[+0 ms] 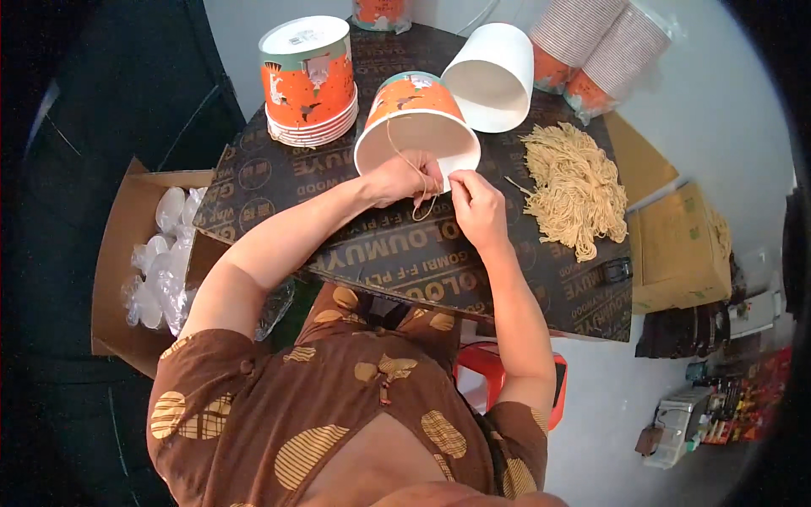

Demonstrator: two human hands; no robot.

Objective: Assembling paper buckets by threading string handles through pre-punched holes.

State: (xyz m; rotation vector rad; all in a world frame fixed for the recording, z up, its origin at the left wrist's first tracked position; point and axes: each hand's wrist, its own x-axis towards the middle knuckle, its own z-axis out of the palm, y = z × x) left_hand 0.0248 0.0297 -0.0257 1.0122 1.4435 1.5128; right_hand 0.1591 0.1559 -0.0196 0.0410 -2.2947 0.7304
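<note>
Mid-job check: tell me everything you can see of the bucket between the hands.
The bucket lies tipped on the black table, mouth toward the person. It looks like paperboard: orange outside with printed figures and greenish patches toward its base, plain and pale inside. The left hand is at the lower mouth; the right hand is at the lower right rim. A tan string crosses the mouth; whether it is fastened is unclear.

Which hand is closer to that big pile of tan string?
Right. The right hand is by the rim of the tipped orange bucket, left of the string pile; the left hand is farther left, at the bucket's opening.
</note>
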